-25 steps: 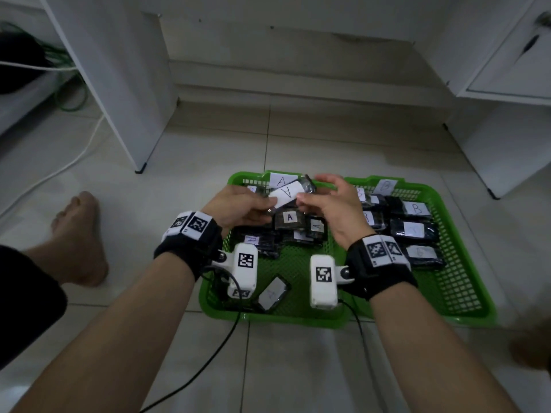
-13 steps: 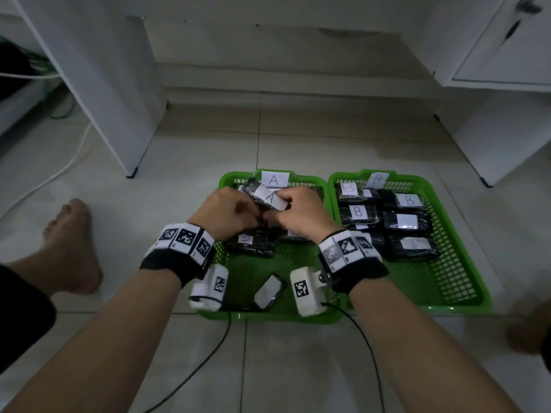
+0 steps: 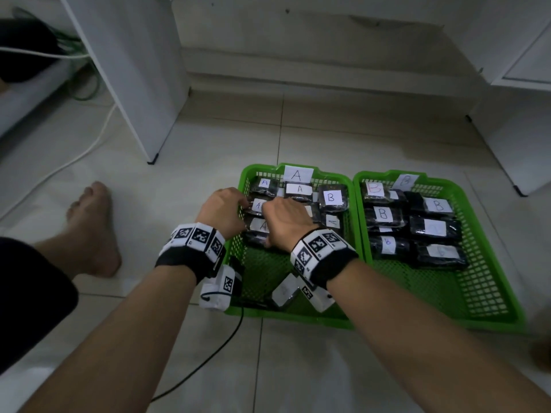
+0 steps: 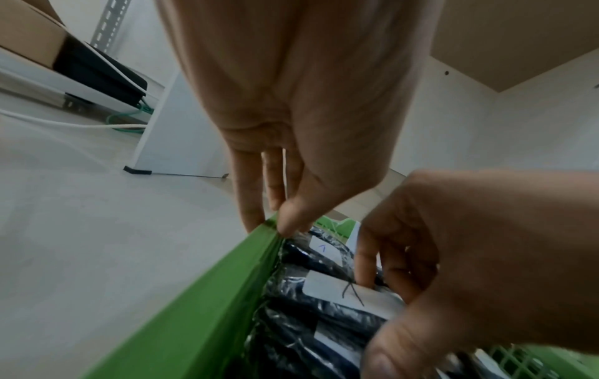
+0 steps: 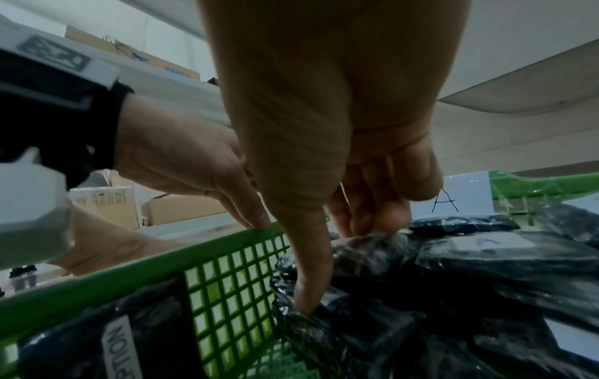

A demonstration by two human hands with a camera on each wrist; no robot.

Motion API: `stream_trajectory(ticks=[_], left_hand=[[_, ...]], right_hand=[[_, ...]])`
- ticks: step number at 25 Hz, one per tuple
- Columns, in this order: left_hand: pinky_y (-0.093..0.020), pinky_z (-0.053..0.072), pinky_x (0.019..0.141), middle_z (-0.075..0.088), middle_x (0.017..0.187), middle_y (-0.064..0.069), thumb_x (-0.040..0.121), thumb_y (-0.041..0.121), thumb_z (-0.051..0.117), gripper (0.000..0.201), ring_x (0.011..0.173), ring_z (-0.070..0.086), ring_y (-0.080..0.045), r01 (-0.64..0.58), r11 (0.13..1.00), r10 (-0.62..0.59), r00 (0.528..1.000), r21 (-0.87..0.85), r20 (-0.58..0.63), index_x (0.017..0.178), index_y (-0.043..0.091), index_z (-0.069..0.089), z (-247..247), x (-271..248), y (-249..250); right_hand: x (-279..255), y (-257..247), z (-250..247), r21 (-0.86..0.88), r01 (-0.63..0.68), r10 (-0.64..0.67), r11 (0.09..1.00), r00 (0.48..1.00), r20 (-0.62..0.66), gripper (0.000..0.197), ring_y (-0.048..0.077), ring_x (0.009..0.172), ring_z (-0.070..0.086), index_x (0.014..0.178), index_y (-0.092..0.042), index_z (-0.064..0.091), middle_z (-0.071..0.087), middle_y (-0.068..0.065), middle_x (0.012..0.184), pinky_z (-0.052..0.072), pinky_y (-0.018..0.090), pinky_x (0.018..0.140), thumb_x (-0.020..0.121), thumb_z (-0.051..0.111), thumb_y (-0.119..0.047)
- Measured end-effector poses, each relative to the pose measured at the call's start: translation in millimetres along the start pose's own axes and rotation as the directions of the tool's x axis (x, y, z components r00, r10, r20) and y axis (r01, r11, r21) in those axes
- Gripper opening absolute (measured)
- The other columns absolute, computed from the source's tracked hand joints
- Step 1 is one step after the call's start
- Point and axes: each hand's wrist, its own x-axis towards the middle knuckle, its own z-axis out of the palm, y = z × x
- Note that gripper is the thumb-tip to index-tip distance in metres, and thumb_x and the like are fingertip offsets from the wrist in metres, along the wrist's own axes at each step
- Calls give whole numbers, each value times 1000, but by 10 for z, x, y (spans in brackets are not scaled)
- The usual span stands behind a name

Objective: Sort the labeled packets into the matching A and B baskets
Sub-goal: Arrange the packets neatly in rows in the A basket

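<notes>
Two green baskets stand side by side on the tiled floor. Basket A [image 3: 235, 248] is on the left and basket B [image 3: 477, 263] on the right, each with a paper letter on its far rim. Both hold black packets with white labels. My right hand [image 3: 283, 222] [image 5: 337, 266] grips an A packet [image 3: 262, 225] [image 4: 340, 292] lying on the stack at basket A's left side, thumb in front and fingers behind. My left hand [image 3: 222, 210] [image 4: 275, 220] rests its straight fingertips on basket A's left rim [image 5: 162, 261]. A packet marked B [image 3: 331, 198] lies in basket A's far right corner.
One more packet [image 3: 284, 290] lies alone at basket A's near edge. A white cabinet panel [image 3: 134, 84] stands to the far left, and more white furniture [image 3: 512, 138] to the right. A bare foot [image 3: 89, 222] is left of the baskets. A black cable [image 3: 208, 359] trails over the floor.
Both hands came down with the A packet from above the basket onto the stack at basket A's left side. The left hand let go of it and now touches the rim.
</notes>
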Motion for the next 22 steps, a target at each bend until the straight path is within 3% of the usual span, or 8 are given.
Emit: stream_trajectory(ticks=[3, 7, 12, 15, 17, 18, 20, 22], left_hand=[[-32, 49, 99, 66, 124, -5, 76, -2, 68, 38, 114, 60, -23, 12, 1000, -11, 1000, 25, -23, 112, 12, 72, 18, 10, 20], [-30, 50, 96, 67, 122, -7, 79, 1, 66, 33, 110, 62, -24, 6, 1000, -5, 999, 19, -49, 110, 9, 73, 14, 6, 77], [-22, 44, 97, 65, 127, -2, 81, -3, 63, 38, 116, 60, -21, 36, 999, -37, 998, -29, -46, 114, 13, 72, 17, -3, 40], [-23, 43, 98, 64, 129, 0, 83, 3, 65, 35, 119, 58, -20, 13, 1000, -13, 1000, -10, 5, 114, 19, 71, 10, 2, -7], [-30, 47, 100, 67, 121, 2, 82, 10, 69, 28, 114, 57, -19, -95, 990, 93, 995, 103, 18, 107, 24, 71, 9, -19, 55], [-33, 48, 99, 69, 114, 4, 81, 12, 71, 24, 108, 59, -17, -172, 968, 169, 985, 181, 36, 101, 27, 72, 10, -31, 109], [-35, 45, 100, 71, 102, 9, 82, 15, 71, 20, 100, 62, -14, -296, 892, 251, 953, 342, 170, 94, 31, 72, 21, -105, 257], [-36, 40, 101, 70, 102, 6, 86, 17, 68, 16, 108, 59, -20, -310, 830, 163, 930, 463, 330, 99, 27, 71, 85, -217, 350]], right_hand=[[52, 42, 58, 31, -10, 11, 999, 1000, -18, 35, 31, 97, 69, 112, -2, 65, 70, 14, 103, 57, 37, 85, 83, 83, -9], [26, 135, 154, 54, -33, 33, 998, 999, 2, 29, 32, 100, 69, 113, -1, 69, 71, 17, 107, 55, 36, 83, 89, 78, -14], [-55, 207, 103, 146, -94, 95, 985, 995, 0, 26, 25, 86, 67, 92, -8, 67, 66, 7, 89, 55, 32, 74, 80, 87, -21], [-165, 237, 59, 90, -107, 81, 990, 965, 249, 34, 21, 77, 67, 73, -13, 59, 63, 2, 77, 59, 36, 77, 73, 92, -24], [-253, 219, 90, 31, -26, 8, 999, 871, 491, 36, 18, 66, 61, 73, -13, 58, 63, 3, 75, 56, 32, 66, 74, 91, -27], [-278, 203, 134, 16, 5, -14, 1000, 823, 567, 32, 19, 67, 60, 84, -9, 62, 65, 5, 83, 53, 30, 62, 77, 89, -25], [-307, 211, 239, 14, 52, -50, 999, 779, 625, 42, 21, 80, 61, 109, -6, 63, 66, 4, 101, 52, 29, 59, 79, 87, -23], [-338, 239, 322, -12, 81, -56, 997, 777, 627, 39, 21, 85, 66, 97, -12, 68, 68, -2, 96, 60, 37, 71, 72, 90, -32]])
